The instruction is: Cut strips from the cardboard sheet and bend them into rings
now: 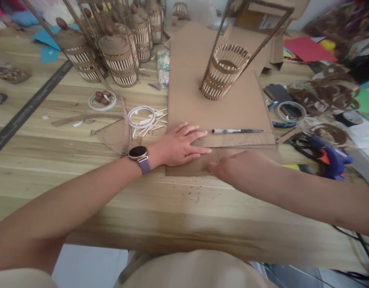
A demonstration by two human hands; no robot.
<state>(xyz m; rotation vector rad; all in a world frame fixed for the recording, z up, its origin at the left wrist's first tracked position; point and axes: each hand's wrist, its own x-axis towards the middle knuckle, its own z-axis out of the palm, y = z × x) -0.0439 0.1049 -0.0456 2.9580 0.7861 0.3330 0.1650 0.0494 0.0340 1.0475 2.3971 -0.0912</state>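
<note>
Count from my side: two hands, left hand [181, 146] and right hand [238, 168]. One watch [138, 153]. One pen [237, 131]. One open stick basket [225, 72]. Lidded baskets [120, 60] at the back: at least five. Tape rings [130, 117]: three. One glue gun [328, 156]. Cardboard sheets [220, 112] under my hands: two, overlapped.
</note>
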